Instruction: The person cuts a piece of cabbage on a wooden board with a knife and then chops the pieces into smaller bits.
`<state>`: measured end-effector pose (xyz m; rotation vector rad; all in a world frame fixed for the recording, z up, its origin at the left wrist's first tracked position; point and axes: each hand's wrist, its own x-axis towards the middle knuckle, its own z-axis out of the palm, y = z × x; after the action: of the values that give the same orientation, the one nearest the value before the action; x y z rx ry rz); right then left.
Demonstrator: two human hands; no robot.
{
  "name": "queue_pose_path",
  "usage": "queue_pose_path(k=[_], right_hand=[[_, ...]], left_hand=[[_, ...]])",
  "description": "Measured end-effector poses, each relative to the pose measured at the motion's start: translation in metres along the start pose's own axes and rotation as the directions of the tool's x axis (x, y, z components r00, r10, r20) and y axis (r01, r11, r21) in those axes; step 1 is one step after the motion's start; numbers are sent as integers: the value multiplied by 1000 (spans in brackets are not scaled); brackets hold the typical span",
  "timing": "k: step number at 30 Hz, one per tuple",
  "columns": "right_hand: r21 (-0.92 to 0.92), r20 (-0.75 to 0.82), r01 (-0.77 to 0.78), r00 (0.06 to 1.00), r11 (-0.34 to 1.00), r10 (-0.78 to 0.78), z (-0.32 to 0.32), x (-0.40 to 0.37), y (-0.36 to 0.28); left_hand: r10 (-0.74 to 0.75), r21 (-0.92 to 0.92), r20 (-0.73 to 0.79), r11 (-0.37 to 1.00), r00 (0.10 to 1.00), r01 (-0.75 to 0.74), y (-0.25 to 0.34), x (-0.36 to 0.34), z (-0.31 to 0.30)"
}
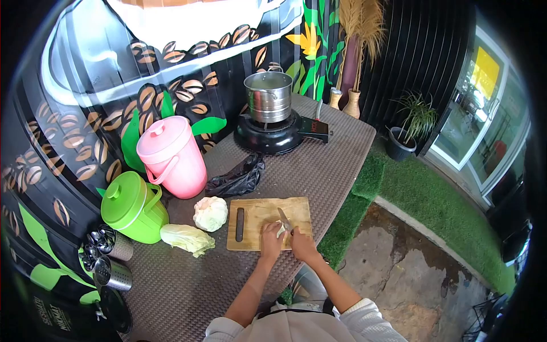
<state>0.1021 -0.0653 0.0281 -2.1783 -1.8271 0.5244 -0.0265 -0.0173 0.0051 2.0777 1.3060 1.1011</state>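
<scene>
My left hand (270,240) presses a small pale vegetable piece (281,229) onto the wooden cutting board (250,219). My right hand (302,246) grips a knife (284,219) whose blade rests on that piece. A cauliflower head (210,213) lies just left of the board. A cabbage chunk (187,237) lies nearer the table's front left.
A pink lidded bucket (171,156) and a green lidded bucket (133,206) stand at the left. A black plastic bag (237,179) lies behind the board. A steel pot (268,96) sits on a black stove (272,135). Metal cups (108,259) stand front left. The table edge drops to grass on the right.
</scene>
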Motion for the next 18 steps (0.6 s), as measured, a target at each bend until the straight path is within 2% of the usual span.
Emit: queue_pose_path(k=[2,3,7,8,9,10,11,12,13,15,16,18], right_hand=[[145,54,14,998,989,-23,-11,-1,2],[145,54,18,998,989,-26,-10,0,3],[285,-21,49,999,957,-45,-4,-1,11],[331,-63,72,997,941,-54,-2,-1,12],[331,-61,76,996,940,-59,-1,-1,13],[389,-142,121,987,913,-71,0,-2,15],[442,-221,168,972,881,-75,2,-3,16],[445,-220,169,973,880,-76,2,-5,16],[493,-235,144,972,858,-28,2,-8,16],[542,-247,116,969,832,26,8,-14,19],[580,-263,124,964,805,42,15,-18,22],[616,-279,132,958,777,58,21,-25,24]], left_hand=[[-11,-10,-51,1000,999,10,5,2,-3],[-24,-25,-95,999,995,22,7,3,-4],[-44,-93,-121,995,992,33,7,21,-15],[-239,-283,36,929,970,240,8,28,-18],[-389,-423,224,787,894,449,8,30,-22],[-392,-422,220,787,893,449,-3,32,-18],[-446,-553,378,594,811,584,-15,36,-14],[-448,-625,537,359,715,694,-14,39,-18],[-449,-623,536,361,715,694,-13,40,-22],[-559,-588,557,258,615,767,-10,41,-28],[-558,-586,558,258,614,768,-12,40,-29],[-340,-568,573,492,746,660,-19,37,-30]])
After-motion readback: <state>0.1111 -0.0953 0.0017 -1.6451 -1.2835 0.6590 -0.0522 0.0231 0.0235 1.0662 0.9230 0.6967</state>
